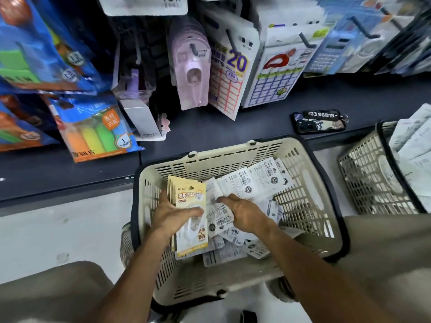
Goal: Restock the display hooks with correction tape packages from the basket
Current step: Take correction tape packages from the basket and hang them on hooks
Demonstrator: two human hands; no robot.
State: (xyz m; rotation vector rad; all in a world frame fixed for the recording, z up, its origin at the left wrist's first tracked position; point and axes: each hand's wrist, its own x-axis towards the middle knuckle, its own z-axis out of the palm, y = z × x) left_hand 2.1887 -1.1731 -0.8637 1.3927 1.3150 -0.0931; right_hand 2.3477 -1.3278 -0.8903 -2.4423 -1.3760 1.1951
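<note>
Left of the scene, blue highlighter packs [93,134] hung beside a partly bare stretch of dark pegboard [149,43], and next along a pink correction tape pack [191,66] sat on its display hook [193,48]; the hook's black tip showed through the card's punched hole, which suggests how the fresh stock should be threaded. Below, the left hand [173,216] gripped a small stack of yellow correction tape packages [190,213] over the beige basket [310,183], thumb laid across the front card and fingers hidden behind; the stack stood roughly upright, edges nearly flush. Just beside it the right hand [247,214] lay palm down on the loose white packages [254,180] heaped in the basket, fingers spread and pressing or sorting rather than plainly clasping; whether a fingertip pinched one card could not be told. In handling terms each package looked light: a thin stiff card backing with a clear moulded blister over the dispenser; the glossy fronts probably slide over one another, so a stack likely wants a firm pinch across its middle; the card would bend if squeezed at a corner. The best hold for hanging is judged to be low on the card, leaving the hole at the top free. Further right a phone [318,124] rested on the dark shelf [233,134], and a second basket [363,178] of white packs stood well apart
</note>
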